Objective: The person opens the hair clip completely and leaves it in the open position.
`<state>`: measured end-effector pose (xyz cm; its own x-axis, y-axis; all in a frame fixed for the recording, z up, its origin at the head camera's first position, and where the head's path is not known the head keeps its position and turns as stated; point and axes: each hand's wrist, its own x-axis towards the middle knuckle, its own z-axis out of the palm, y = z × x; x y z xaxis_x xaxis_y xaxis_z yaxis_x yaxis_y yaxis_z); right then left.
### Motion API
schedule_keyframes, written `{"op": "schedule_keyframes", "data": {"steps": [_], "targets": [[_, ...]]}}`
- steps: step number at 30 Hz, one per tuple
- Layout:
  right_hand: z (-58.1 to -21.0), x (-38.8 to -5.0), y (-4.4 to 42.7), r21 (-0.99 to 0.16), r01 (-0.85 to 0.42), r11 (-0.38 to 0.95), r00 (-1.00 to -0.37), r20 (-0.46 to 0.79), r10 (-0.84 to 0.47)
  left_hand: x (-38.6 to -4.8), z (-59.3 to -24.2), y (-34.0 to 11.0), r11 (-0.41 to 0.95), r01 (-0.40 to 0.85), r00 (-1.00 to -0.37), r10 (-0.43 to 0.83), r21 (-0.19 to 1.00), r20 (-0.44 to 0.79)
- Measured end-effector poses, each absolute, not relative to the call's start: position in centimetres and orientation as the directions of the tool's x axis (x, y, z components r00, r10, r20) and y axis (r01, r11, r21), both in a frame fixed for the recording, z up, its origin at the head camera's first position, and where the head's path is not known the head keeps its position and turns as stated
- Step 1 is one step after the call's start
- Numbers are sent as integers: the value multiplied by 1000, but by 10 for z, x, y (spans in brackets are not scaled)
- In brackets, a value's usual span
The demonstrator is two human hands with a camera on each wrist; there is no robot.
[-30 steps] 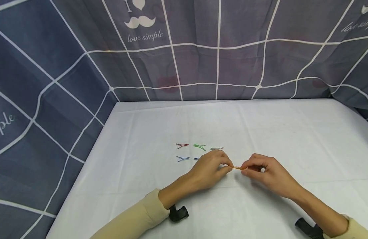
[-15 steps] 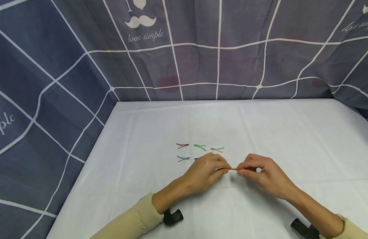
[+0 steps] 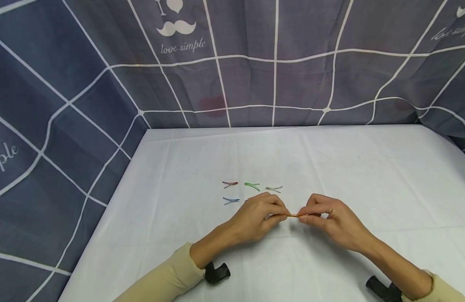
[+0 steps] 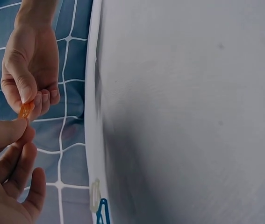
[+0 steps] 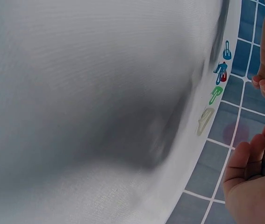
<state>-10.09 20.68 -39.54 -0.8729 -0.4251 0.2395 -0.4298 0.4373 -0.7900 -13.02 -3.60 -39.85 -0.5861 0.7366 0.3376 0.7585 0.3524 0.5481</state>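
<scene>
An orange hair clip (image 3: 293,215) is held above the white table, between the two hands. My left hand (image 3: 257,218) pinches one end of it with thumb and fingertips. The other end is pinched by my right hand (image 3: 336,220). In the left wrist view the clip (image 4: 26,110) shows between both thumbs; fingers cover much of it. Behind the hands lie a red hair clip (image 3: 230,183), a green one (image 3: 252,185) and a pale one (image 3: 274,188), all splayed open. A blue clip (image 3: 231,200) lies in front of the red. Another blue clip (image 4: 103,212) is hidden by my left hand in the head view.
The table has a white cloth (image 3: 179,167) with faint creases. A dark grid-patterned curtain (image 3: 247,84) hangs at the back and left side. Black wrist cameras (image 3: 217,273) sit under both wrists.
Both hands have shifted slightly left and toward the person with the orange hair clip between them. The pale clip has come into fuller view, while the second blue clip is now almost wholly covered.
</scene>
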Motion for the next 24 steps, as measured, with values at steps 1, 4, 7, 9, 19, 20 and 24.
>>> {"op": "schedule_keyframes", "data": {"steps": [1,4,7,9,19,20,24], "targets": [[-395,-101,206,-791,-427,437,-872,233,-430,-130,-398,-37,350,762,-582,739,545,339],[-395,-102,206,-799,-420,430,-869,216,-446,-130,-398,-39,335,779,-561,749,530,352],[-395,-102,206,-806,-417,419,-863,207,-462,-130,-399,-40,313,794,-540,757,522,367],[-396,-102,207,-814,-417,404,-857,204,-474,-130,-400,-40,300,801,-528,762,518,376],[-399,-101,207,-819,-403,409,-866,197,-460,-131,-398,-40,357,796,-542,780,488,313],[-399,-101,206,-817,-399,416,-870,194,-453,-131,-398,-41,378,792,-552,779,480,297],[-401,-104,203,-806,-393,443,-882,193,-431,-132,-398,-41,443,768,-593,765,463,252]]}}
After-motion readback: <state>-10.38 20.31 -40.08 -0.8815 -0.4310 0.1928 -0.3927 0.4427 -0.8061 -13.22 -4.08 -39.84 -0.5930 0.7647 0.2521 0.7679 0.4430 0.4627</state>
